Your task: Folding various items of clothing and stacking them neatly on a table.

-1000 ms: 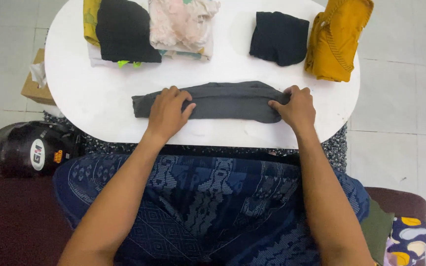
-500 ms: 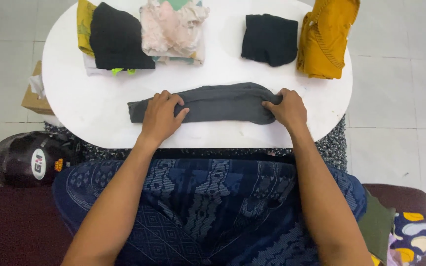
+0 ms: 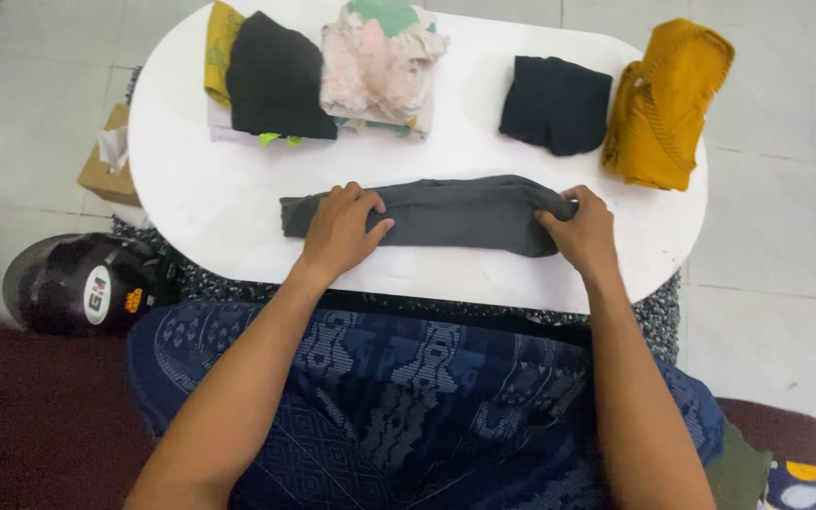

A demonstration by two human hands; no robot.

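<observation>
Left hand (image 3: 340, 229) flat, fingers spread loose, pressing the folded grey garment (image 3: 446, 213) near its left end. Right hand (image 3: 583, 229) fingers curled, pinching its right end. Garment lies lengthwise mid tabletop (image 3: 210, 208).

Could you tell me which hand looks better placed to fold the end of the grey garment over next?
Probably the right hand: it pinches the very end of the grey garment, ready to lift. The left hand lies flat, pressing further in from its end, so it seems suited to holding the cloth steady.
</observation>
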